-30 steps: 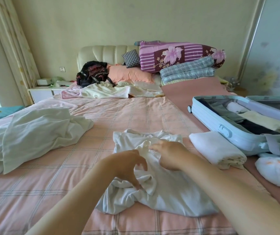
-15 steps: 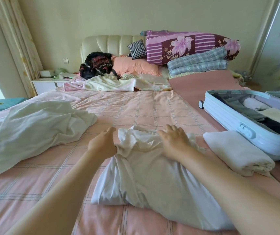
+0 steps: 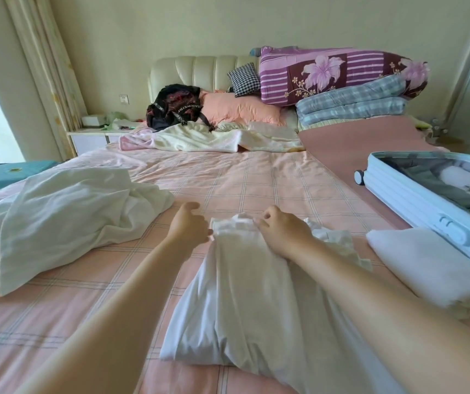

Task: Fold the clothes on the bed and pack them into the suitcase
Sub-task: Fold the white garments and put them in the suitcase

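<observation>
A white garment (image 3: 245, 297) lies lengthwise in front of me on the pink checked bed sheet (image 3: 228, 189), folded into a narrow strip. My left hand (image 3: 188, 226) pinches its far left corner. My right hand (image 3: 280, 230) rests on the far end and pinches the fabric at the top edge. A folded white garment (image 3: 427, 268) lies to the right, beside the open light-blue suitcase (image 3: 415, 194), which holds several folded clothes. A loose white garment (image 3: 63, 220) lies crumpled on the left of the bed.
At the headboard are a black backpack (image 3: 175, 106), an orange pillow (image 3: 239, 109), a checked cushion (image 3: 243, 79) and stacked quilts (image 3: 341, 89). A crumpled cream blanket (image 3: 211, 139) lies below them. A nightstand (image 3: 97, 136) and curtain (image 3: 43, 69) stand on the left.
The crumpled garment has been smoothed into a long narrow strip. Both hands moved from its middle to its far end, and the view shifted left, pushing the suitcase toward the right edge.
</observation>
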Demonstrator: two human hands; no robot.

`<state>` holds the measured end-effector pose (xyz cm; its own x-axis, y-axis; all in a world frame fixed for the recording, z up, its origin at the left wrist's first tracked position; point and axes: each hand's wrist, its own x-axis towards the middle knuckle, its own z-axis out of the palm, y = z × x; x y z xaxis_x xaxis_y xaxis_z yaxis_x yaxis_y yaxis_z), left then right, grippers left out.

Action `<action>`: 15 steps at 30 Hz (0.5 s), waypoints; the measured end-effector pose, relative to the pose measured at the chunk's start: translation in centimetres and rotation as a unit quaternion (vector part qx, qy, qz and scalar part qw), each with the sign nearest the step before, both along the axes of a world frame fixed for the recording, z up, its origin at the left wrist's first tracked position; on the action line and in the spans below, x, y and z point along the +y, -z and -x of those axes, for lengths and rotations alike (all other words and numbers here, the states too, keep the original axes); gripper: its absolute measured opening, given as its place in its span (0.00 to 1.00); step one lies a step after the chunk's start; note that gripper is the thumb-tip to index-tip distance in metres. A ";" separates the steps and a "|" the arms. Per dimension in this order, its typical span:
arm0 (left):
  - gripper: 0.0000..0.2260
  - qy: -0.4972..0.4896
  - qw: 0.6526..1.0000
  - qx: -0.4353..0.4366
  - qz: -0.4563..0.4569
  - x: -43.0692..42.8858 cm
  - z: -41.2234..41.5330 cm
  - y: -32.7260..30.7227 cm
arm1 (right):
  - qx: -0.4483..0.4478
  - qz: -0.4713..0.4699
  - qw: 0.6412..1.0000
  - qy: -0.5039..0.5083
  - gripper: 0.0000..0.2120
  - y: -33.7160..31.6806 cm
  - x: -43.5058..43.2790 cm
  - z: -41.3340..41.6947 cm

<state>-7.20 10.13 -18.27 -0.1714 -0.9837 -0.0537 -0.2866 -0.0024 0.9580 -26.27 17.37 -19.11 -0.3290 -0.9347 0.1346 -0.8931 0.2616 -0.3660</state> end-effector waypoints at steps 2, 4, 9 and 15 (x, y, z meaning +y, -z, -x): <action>0.21 -0.011 0.987 -0.131 0.092 -0.6 0.2 0.8 | 0.051 -0.026 0.998 -0.011 0.20 0.8 -0.4 0.4; 0.19 0.010 0.963 -0.217 0.163 -0.5 0.8 1.0 | 0.022 -0.052 0.998 -0.013 0.18 1.2 -1.0 0.6; 0.20 0.071 0.907 -0.361 0.206 -1.6 1.8 1.5 | -0.173 -0.008 0.984 -0.049 0.09 1.1 -2.3 1.4; 0.28 0.207 0.899 -0.285 0.262 -1.6 3.7 -0.1 | -0.367 0.112 0.911 -0.150 0.10 -1.8 -0.9 2.2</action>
<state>-10.93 8.54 -18.16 -0.6198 -0.7578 0.2039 -0.6031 0.6262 0.4942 -28.43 16.43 -17.34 -0.1420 -0.9733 0.1805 -0.4052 -0.1092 -0.9077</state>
